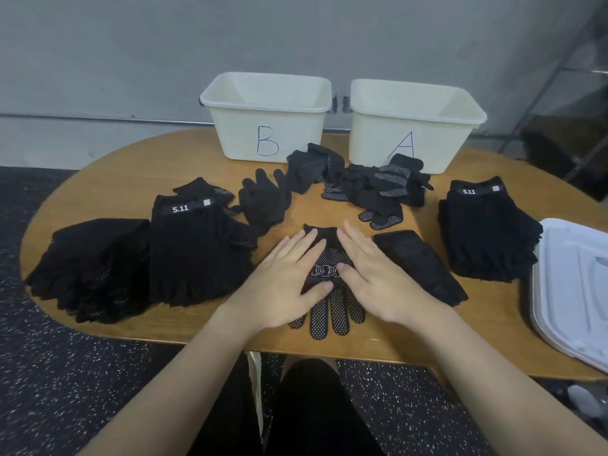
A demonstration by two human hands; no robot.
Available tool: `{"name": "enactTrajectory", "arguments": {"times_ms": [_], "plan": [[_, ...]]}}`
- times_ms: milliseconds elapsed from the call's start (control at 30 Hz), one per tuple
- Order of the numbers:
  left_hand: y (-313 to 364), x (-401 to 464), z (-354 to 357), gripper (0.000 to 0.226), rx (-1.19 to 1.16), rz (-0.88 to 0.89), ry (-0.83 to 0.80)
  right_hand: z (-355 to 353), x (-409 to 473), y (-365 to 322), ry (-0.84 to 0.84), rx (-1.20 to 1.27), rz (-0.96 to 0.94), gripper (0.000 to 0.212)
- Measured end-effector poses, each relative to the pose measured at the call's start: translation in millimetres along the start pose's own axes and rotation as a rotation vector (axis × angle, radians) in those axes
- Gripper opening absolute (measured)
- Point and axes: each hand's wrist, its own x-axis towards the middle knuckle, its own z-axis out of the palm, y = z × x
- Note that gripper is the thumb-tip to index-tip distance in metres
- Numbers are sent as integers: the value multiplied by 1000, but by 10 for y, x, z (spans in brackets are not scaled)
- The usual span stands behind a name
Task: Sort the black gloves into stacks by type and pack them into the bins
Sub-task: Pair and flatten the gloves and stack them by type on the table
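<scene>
A black dotted glove (330, 309) lies flat at the table's front centre, fingers toward me. My left hand (286, 278) and my right hand (378, 274) both press flat on it with straight fingers. Two stacks with 5.11 labels sit at left (194, 251) and at far right (487, 232). A stack of dotted gloves (95, 268) lies at far left. A plain black glove (421, 264) lies beside my right hand. An unsorted pile (371, 189) sits before the bins. Bin B (266, 116) and bin A (414, 126) stand at the back and look empty.
A white plastic lid (575, 291) lies on the table's right edge. The oval wooden table (493, 340) stands against a grey wall. A loose plain glove (263, 202) and a folded one (309, 166) lie near bin B.
</scene>
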Motion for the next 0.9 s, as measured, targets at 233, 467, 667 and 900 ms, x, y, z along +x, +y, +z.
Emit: {"name": "enactTrajectory", "arguments": {"times_ms": [233,467,667,900], "plan": [[14,160,57,106,141,-97,-128,92,104,341,-59,-191,-127,63],[97,159,-132,92,228,-74,-117,-44,130,295,-49,-113,-115,67],[-126,400,-950,63,547,-95,-204,-297,810,2,103,-84,-174,59],[-698,700,-1632,32,512,-287,-408,-13,1523,-316,65,-200,-320,54]]}}
